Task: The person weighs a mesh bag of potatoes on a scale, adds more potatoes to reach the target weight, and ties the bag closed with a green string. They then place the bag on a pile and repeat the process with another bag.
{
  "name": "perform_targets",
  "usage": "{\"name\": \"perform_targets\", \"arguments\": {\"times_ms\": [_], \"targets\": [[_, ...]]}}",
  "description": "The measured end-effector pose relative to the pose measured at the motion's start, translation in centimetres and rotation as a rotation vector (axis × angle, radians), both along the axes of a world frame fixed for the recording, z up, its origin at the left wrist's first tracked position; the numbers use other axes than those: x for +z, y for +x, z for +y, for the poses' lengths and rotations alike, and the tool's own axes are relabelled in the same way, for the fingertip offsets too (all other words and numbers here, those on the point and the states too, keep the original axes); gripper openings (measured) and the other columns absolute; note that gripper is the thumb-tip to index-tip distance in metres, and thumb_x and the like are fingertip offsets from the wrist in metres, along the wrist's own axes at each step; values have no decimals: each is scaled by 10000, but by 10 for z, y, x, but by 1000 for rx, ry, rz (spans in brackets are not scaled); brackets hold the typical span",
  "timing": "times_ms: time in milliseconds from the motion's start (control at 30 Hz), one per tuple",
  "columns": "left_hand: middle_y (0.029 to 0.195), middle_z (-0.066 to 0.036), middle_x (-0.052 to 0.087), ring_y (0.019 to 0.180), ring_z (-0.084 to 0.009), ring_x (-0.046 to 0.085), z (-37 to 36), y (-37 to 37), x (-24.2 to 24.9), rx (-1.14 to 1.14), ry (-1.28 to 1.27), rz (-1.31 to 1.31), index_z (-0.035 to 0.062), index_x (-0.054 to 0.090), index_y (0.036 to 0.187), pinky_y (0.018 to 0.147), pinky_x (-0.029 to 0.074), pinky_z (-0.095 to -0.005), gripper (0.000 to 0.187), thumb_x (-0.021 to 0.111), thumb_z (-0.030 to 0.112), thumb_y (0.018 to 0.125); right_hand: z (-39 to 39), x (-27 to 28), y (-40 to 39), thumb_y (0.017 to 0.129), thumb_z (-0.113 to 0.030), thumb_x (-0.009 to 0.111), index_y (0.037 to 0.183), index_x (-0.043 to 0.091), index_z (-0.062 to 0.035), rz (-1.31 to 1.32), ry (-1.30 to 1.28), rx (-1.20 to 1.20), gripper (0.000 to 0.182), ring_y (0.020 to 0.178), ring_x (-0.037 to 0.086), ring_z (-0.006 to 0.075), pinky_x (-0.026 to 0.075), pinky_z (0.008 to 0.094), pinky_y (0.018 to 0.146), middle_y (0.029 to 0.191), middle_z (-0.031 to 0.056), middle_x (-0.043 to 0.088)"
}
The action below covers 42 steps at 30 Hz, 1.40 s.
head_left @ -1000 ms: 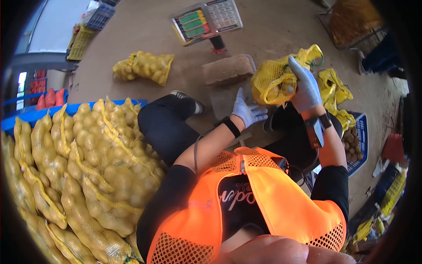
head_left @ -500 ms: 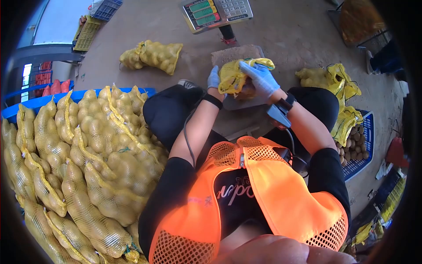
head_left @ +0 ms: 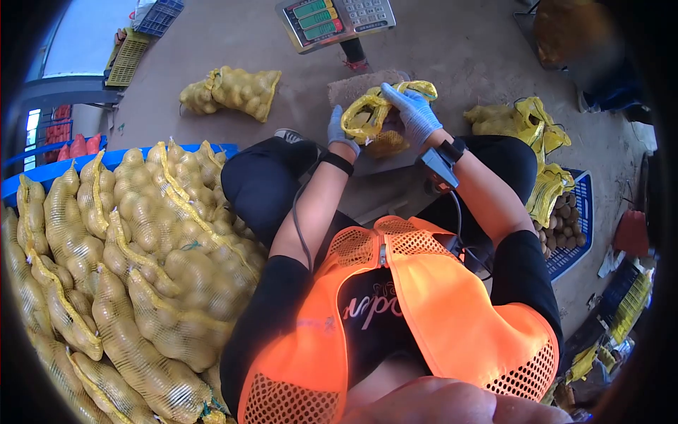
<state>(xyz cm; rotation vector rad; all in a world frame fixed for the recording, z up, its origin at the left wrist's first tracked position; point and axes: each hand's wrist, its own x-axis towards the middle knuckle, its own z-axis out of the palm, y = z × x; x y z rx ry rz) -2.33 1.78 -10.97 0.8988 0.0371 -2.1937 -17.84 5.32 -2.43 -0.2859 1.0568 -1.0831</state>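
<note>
A yellow mesh bag (head_left: 365, 119) hangs between my hands above the scale platform (head_left: 351, 86), its mouth spread into a ring, with some potatoes (head_left: 388, 144) low in it. My left hand (head_left: 340, 130), in a light blue glove, is closed on the near left side of the rim. On the right, my gloved right hand (head_left: 415, 114) grips the far side, thumb along the gathered mesh. Part of its fingers is hidden behind the bag. The scale display (head_left: 318, 20) with its keypad stands beyond the platform.
Filled potato bags (head_left: 155, 261) are heaped at my left by a blue edge (head_left: 127, 157). One filled bag (head_left: 244, 92) lies on the floor ahead. To my right are a yellow bag (head_left: 494, 120) and a blue crate (head_left: 580, 212) with loose potatoes. Another person's dark leg (head_left: 613, 88) shows far right.
The bag's mouth has opened from a folded bunch into a wide ring. Both hands stay on its rim. The whole view has shifted slightly.
</note>
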Motion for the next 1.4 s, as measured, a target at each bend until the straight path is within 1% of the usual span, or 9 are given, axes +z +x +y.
{"name": "perform_targets", "arguments": {"times_ms": [467, 533, 733, 867, 933, 1000, 1067, 1200, 1400], "targets": [[1497, -133, 192, 1368, -354, 180, 33, 33, 19, 79, 140, -711, 162, 268, 1407, 1044, 44, -619, 757, 454, 616, 830, 46, 51, -37, 849, -492, 605, 685, 562, -73, 378, 38, 253, 452, 452, 436, 75, 369, 245, 424, 572, -19, 457], [1494, -147, 188, 1377, -349, 165, 34, 47, 20, 119, 15, -722, 166, 284, 1402, 1055, 52, -593, 755, 473, 611, 823, 54, 54, -55, 863, -473, 597, 696, 560, -85, 825, -213, 25, 424, 429, 471, 75, 353, 206, 397, 587, -6, 524], [1146, -18, 542, 1016, -153, 487, 32, 42, 82, 407, -410, -937, 137, 501, 1168, 871, 372, -419, 404, 556, 408, 874, 47, 47, -102, 889, -359, 602, 912, 590, -71, 618, -298, -566, 289, 534, 492, 59, 393, 206, 473, 667, -15, 527], [921, -12, 613, 845, -192, 582, 40, 6, 148, 256, -1265, -1044, 98, 594, 995, 759, 438, -280, 182, 617, 221, 863, 35, 22, -88, 784, -390, 719, 1126, 491, -4, 819, -126, -676, 563, 843, 565, 140, 468, 238, 703, 949, 86, 580], [932, -85, 625, 868, -246, 595, 33, -10, 155, -22, -1882, -1533, 80, 598, 980, 776, 456, -328, 244, 673, 224, 798, 35, 27, -66, 776, -392, 719, 1207, 465, 0, 800, -15, -485, 636, 916, 560, 169, 459, 252, 760, 1015, 122, 584], [893, -127, 632, 843, -276, 603, 39, -25, 156, -94, -1919, -1688, 88, 620, 935, 743, 456, -367, 214, 667, 215, 769, 36, 7, -61, 798, -375, 691, 1186, 504, 0, 704, 46, -260, 571, 934, 571, 196, 478, 297, 751, 1047, 135, 582], [817, -100, 642, 773, -272, 617, 41, -29, 149, -990, -1779, -1972, 113, 638, 835, 686, 441, -392, 124, 650, 213, 763, 40, -3, -60, 816, -363, 666, 1141, 536, 0, 488, 69, -168, 505, 930, 578, 209, 487, 328, 749, 1041, 133, 588], [717, -101, 635, 697, -289, 609, 59, -14, 147, -1035, -2372, -1384, 111, 616, 734, 659, 439, -405, 178, 636, 287, 751, 32, -25, -72, 875, -298, 578, 964, 603, 2, 4, 65, -327, 314, 893, 597, 240, 509, 392, 729, 983, 117, 609], [731, -142, 636, 707, -342, 622, 45, -5, 152, -1339, -1614, -1925, 109, 624, 814, 612, 483, -460, 340, 467, 398, 901, 19, -34, -69, 947, -252, 488, 936, 576, -34, -318, 193, -378, 235, 818, 601, 238, 489, 365, 813, 892, 97, 622]]}}
